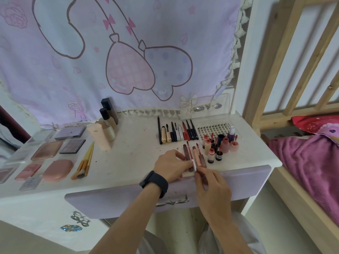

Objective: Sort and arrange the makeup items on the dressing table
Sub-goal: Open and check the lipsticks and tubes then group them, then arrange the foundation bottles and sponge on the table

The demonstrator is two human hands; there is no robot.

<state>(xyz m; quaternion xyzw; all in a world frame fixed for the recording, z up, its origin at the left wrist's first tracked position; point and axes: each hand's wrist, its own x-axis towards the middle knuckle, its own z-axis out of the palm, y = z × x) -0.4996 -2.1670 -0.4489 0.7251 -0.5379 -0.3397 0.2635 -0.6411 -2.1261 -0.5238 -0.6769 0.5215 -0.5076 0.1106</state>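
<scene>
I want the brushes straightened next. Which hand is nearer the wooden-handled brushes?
Left. The left hand pinches the lip tubes to the right of the brushes; the right hand holds one farther right, at the front edge.

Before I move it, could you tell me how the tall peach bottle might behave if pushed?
The peach bottle stands tall on a narrow base, so a push near its top would probably tip it. Its smooth, rounded body would likely roll once down. It stands close to the foundation bottles, so it may knock them.

Four tall bottles [105, 131] — three brushes [84, 160] — one oval pink compact [57, 170]
</scene>
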